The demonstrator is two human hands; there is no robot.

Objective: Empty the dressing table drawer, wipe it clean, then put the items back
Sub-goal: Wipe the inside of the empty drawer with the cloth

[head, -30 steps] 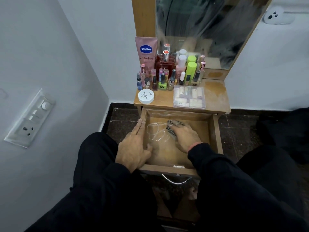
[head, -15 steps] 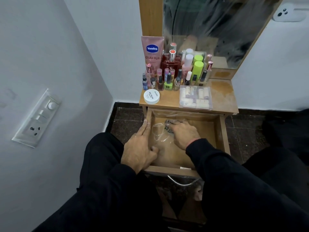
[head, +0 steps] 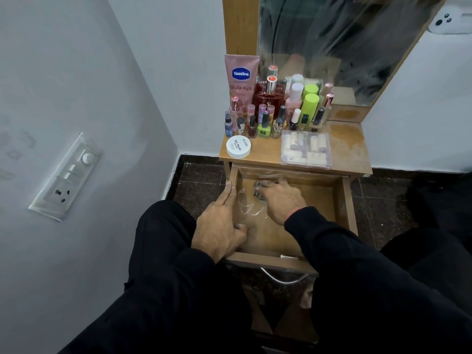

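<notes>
Head: rt hand (head: 279,200) wiping drawer (head: 347,200).

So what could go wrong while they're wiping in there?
The clear liner is bunched beside the right hand and cloth; more wiping might crumple or tear it. The drawer is pulled far out, with the left hand on its wall; leaning could tip it. A jolt could topple the bottles above.

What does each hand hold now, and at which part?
The right hand presses a dark cloth under its fingers on the drawer floor. The left hand rests on the drawer's left wall; it holds nothing.
</notes>
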